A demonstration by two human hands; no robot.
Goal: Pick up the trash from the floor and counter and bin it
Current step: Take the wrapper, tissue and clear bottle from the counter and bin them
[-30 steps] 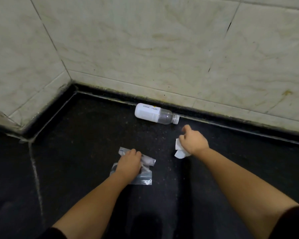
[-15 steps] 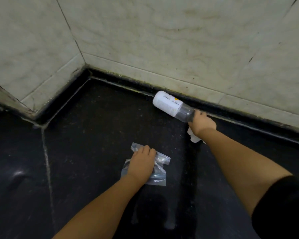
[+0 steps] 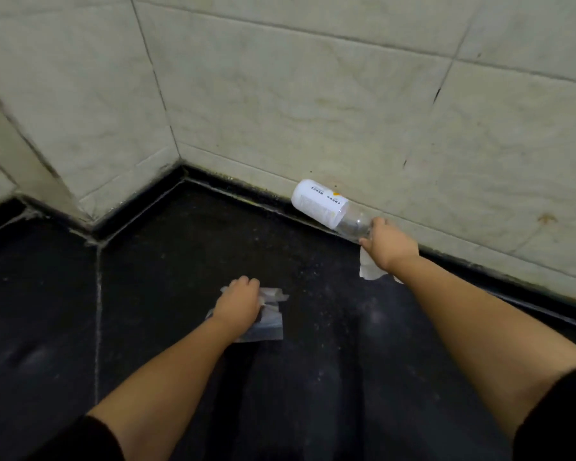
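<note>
A clear plastic bottle (image 3: 326,207) with a white label is lifted off the black floor by the wall, its base pointing up and left. My right hand (image 3: 389,245) grips its neck and also holds a crumpled white tissue (image 3: 369,269) that hangs below the palm. My left hand (image 3: 239,302) presses down on a clear plastic wrapper (image 3: 267,322) lying on the floor, with the fingers curled over its top edge.
The black floor (image 3: 167,267) meets pale tiled walls (image 3: 313,104) in a corner at the upper left. A dark skirting strip (image 3: 499,281) runs along the wall's base. A pale grout line (image 3: 97,311) crosses the floor on the left.
My right hand, still holding the tissue, reached from the floor to the bottle, gripped its neck and raised it. My left hand stayed on the wrapper and bunched it.
</note>
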